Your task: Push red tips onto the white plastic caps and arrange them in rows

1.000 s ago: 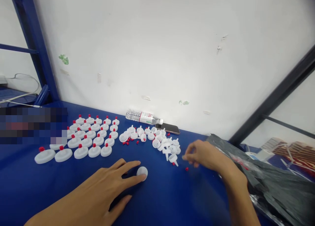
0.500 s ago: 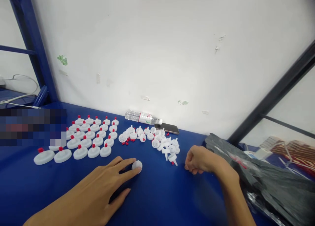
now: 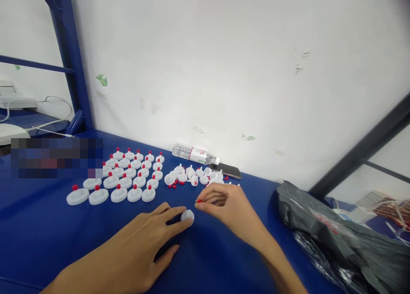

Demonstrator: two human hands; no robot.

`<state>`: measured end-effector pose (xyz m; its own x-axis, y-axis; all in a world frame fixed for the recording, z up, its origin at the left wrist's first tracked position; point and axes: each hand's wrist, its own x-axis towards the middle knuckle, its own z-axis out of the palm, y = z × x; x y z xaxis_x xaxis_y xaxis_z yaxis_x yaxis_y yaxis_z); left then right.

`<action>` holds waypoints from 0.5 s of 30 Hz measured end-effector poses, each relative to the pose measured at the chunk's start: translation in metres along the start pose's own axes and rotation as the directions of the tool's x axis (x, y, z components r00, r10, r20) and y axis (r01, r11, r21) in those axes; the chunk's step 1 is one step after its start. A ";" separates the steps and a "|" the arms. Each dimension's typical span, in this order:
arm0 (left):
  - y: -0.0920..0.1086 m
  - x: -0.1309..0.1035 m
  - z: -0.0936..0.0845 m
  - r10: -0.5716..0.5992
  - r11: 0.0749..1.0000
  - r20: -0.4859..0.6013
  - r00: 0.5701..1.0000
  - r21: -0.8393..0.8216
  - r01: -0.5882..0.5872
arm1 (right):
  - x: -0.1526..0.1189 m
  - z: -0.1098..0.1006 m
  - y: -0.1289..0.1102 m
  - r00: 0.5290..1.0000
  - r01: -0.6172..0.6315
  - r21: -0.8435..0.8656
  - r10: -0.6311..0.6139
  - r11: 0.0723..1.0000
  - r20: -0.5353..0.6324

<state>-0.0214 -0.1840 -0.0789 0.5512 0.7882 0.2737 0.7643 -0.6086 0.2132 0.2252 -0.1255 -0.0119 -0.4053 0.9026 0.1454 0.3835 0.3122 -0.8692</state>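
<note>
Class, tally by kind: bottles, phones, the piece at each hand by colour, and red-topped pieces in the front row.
Bottle: 1
Phone: 1
White piece at left hand: 1
Red piece in right hand: 1
Red-topped pieces, front row: 5
Total: 9

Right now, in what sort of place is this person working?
Probably a small workshop or assembly bench: rows of white pieces with red tips stand on a blue table, similar loose white pieces lie piled nearby, and a grey plastic bag lies at the right.
</note>
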 end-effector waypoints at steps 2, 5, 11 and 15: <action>0.001 0.001 -0.002 0.006 1.000 0.023 1.000 -0.002 -0.006 | 0.000 0.012 0.000 1.000 0.021 0.001 -0.021 1.000 0.017; 0.003 0.003 -0.006 0.009 1.000 0.037 0.999 -0.001 -0.009 | 0.000 0.019 0.001 0.997 0.024 0.015 -0.025 1.000 0.073; 0.007 0.008 -0.014 0.026 1.000 0.065 0.998 -0.009 -0.025 | 0.000 0.020 0.004 0.998 0.002 -0.016 0.000 1.000 0.070; 0.006 0.005 -0.013 0.010 1.000 0.077 0.997 -0.008 -0.009 | 0.001 0.022 0.007 0.997 0.024 -0.071 -0.019 0.997 0.070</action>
<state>-0.0183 -0.1844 -0.0641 0.5828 0.7871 0.2024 0.7567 -0.6163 0.2180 0.2096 -0.1293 -0.0282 -0.4696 0.8735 0.1282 0.4314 0.3538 -0.8299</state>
